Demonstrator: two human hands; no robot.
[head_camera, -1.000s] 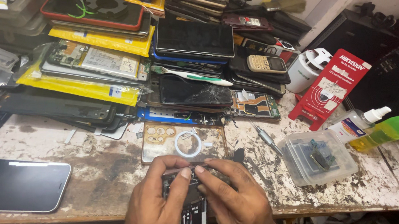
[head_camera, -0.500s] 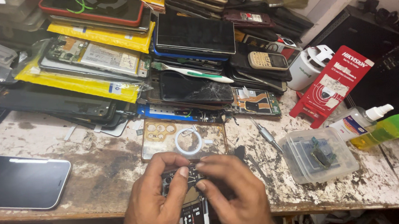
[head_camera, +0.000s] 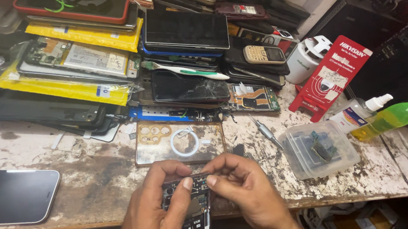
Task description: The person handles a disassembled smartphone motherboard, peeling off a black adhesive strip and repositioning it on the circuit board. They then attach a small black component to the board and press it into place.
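Opened phone with its back removed lies at the bottom centre of the frame, at the near edge of the worn white surface; its dark inner parts and board show between the two hands; the left hand grips it from the left side, with the thumb pressed on the upper part of the inside; the right hand comes from the right, its fingers curled together and the thumb and forefinger pinched at the top edge of the phone, touching it; whether something small is between these fingertips, I cannot tell.

Just above the hands lies a transparent phone case with a white ring in it, flat on the surface; right of it, a small screwdriver lies tilted; further right stands a clear plastic box with small parts inside; at the right edge of the frame a green bottle lies on its side beside a white spray bottle; a red card package leans behind them.

At the lower left a dark phone lies screen up, well apart from the hands; the upper half of the frame is filled with a pile of phones and screens, among them one with a cracked screen and a small keypad phone.
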